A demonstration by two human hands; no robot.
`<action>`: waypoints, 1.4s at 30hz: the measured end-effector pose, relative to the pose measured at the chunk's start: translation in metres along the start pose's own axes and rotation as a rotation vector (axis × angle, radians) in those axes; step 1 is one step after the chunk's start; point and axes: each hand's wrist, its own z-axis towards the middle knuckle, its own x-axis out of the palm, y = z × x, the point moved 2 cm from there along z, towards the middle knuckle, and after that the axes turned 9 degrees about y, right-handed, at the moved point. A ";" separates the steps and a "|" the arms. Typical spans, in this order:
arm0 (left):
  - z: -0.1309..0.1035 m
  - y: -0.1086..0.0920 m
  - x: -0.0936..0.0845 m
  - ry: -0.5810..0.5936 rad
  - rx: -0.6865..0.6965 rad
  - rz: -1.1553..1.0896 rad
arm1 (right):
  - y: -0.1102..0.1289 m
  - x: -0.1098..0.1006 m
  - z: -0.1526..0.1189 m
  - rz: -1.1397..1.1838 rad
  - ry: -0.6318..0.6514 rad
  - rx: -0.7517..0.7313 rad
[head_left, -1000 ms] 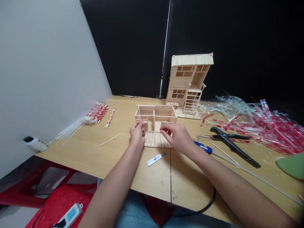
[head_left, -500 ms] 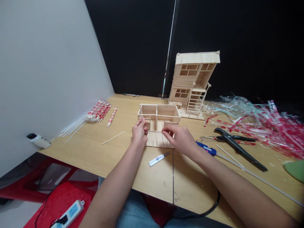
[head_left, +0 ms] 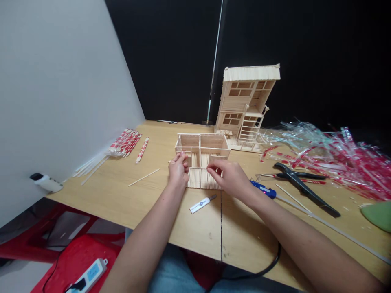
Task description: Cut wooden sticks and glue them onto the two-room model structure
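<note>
In the head view, a small unroofed house model made of thin wooden sticks stands on the table, with a slatted stick floor reaching out in front. My left hand is closed at the model's front left corner, thumb and fingers pinched on the stick wall. Over the right side of the slatted floor is my right hand, its thumb and index finger drawn together; whatever lies between those fingertips is too small to make out. A white utility knife lies on the table in front of the model.
Behind stands a taller stick house. To the right are a blue glue gun, black-handled cutters, a loose stick and crumpled wrappers. Wrapped chopsticks and another stick lie left.
The whole view has shifted slightly, so things sit a little further left. Both hands keep nearly the same pose at the model.
</note>
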 end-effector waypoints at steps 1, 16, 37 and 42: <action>0.000 0.000 0.000 -0.001 0.000 0.002 | 0.000 0.000 0.000 -0.002 0.001 0.000; 0.001 0.001 -0.001 -0.010 0.012 0.023 | -0.002 -0.002 0.000 -0.003 0.004 0.017; 0.005 0.003 -0.008 0.006 0.018 0.038 | -0.145 -0.099 -0.074 -0.256 -0.171 0.590; 0.004 0.002 -0.006 0.011 0.027 0.027 | -0.215 -0.105 -0.121 -0.422 0.038 0.671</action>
